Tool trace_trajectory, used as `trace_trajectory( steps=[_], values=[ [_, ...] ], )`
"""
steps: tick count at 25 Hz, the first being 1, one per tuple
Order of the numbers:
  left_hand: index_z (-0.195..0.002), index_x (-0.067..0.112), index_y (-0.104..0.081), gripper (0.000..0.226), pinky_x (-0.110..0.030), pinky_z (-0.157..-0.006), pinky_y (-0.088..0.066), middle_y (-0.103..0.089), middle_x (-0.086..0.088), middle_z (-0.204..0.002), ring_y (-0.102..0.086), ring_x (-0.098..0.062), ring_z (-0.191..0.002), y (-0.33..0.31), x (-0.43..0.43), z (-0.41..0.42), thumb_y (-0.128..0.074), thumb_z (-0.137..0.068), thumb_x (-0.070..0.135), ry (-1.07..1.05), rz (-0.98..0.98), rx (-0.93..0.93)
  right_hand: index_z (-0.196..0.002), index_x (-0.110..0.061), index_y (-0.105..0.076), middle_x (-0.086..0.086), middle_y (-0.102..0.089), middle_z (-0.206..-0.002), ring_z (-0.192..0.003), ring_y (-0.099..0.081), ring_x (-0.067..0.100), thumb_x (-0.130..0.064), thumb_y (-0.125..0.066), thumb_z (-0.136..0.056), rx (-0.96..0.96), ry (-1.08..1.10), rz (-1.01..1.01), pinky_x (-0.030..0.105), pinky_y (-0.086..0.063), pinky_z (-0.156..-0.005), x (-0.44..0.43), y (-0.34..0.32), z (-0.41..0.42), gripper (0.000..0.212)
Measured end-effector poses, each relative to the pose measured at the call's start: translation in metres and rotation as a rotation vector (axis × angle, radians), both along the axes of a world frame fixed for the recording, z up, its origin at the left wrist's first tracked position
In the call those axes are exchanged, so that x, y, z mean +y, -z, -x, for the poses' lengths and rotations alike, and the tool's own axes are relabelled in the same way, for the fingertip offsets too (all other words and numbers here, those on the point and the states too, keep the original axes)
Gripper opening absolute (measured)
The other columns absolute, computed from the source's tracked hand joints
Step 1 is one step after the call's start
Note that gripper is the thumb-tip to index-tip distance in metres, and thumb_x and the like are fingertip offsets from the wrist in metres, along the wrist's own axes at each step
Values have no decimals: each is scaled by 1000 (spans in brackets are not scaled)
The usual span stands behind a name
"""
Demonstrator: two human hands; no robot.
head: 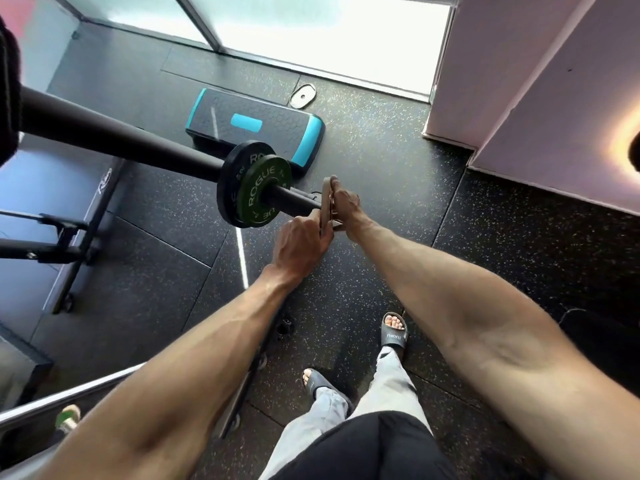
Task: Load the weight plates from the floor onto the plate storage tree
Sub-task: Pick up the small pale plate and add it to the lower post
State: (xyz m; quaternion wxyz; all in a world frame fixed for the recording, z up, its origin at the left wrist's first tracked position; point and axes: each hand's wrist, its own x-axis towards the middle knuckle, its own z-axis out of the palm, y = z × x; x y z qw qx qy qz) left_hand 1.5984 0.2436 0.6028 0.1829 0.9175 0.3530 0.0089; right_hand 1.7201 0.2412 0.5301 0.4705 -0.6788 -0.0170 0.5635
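- Black speckled floor [398,188]: rubber tiles, with a bright window strip along the far edge.
- Storage tree peg [104,133]: thick dark bar running level from upper left toward centre. Its thinner end sticks out past the loaded plates.
- Step platform [256,126]: black and teal, on the floor behind the peg.
- Black plate [230,168]: on the peg, upright, innermost.
- Green plate [266,195]: marked ROGUE, on the peg, flat against the black plate's outer face.
- Left hand [299,244]: grip clenched on the lower edge of the tan plate, fingers curled round the rim.
- Right hand [346,206]: grip grasping the same plate from the far side, fingers over its top edge.
- Tan plate [326,195]: small, held upright and edge-on at the peg's tip, apart from the green plate. Cannot tell if the peg has entered its hole.
- Silver plate [302,95]: small, flat on the floor near the window, just beyond the step platform.
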Motion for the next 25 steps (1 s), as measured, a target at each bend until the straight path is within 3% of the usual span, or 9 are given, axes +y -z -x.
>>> trace_trajectory(
  steps=[3,8,13,16,18,20,22,25],
  values=[
    [-90,10,-62,22,-28,-51,-43,-70,-9,-69,-65,-27,-55,1,3,3,-53,-98,28,22,-32,-15,-116,-2,-66,22,-64,-122,-111,-62,36,-64,-33,-96,-51,15,-5,55,-50,-97,-1,3,-1,72],
    [-88,11,-60,19,-26,-50,-46,-69,-6,-67,-61,-21,-49,4,9,10,-52,-98,26,36,-21,-40,-88,-10,-66,15,-69,-97,-93,-68,34,-71,-34,-91,-78,45,13,56,-56,-85,-4,7,1,69],
    [-87,11,-60,18,-13,-50,-39,-68,-2,-67,-51,-8,-47,8,12,20,-56,-97,25,37,-8,-51,-99,-6,-69,15,-72,-96,-90,-68,33,-74,-40,-75,-101,68,1,56,-58,-80,-6,6,-2,77],
    [-89,10,-60,18,-17,-52,-45,-70,-4,-71,-59,-12,-51,13,19,31,-56,-96,26,12,-15,-22,-106,-5,-66,17,-71,-100,-92,-69,35,-75,-42,-62,-35,63,-4,59,-59,-69,-6,9,0,86],
    [-92,10,-61,19,-20,-52,-51,-72,-4,-77,-64,-13,-55,12,28,40,-57,-97,27,-2,-5,2,-113,-4,-62,18,-69,-103,-94,-68,35,-70,-44,-67,6,72,-15,57,-60,-63,-3,9,4,83],
    [-95,8,-62,20,-21,-52,-54,-74,-7,-81,-68,-15,-57,8,39,45,-56,-98,26,2,-2,11,-106,-4,-64,16,-69,-101,-96,-67,32,-63,-44,-79,-5,53,-19,52,-61,-70,4,6,7,68],
    [-97,6,-62,21,-25,-50,-55,-74,-8,-80,-69,-17,-57,3,46,49,-54,-99,25,-22,-8,12,-86,-11,-65,12,-68,-95,-96,-66,29,-58,-44,-92,-51,-48,-19,45,-58,-83,15,4,6,52],
    [-99,5,-59,21,-28,-49,-56,-74,-10,-81,-67,-18,-55,1,54,53,-53,-100,25,-98,-21,22,-85,-14,-66,18,-68,-109,-102,-63,33,-60,-40,-97,-88,-220,-1,46,-51,-96,36,1,1,54]
  ],
)
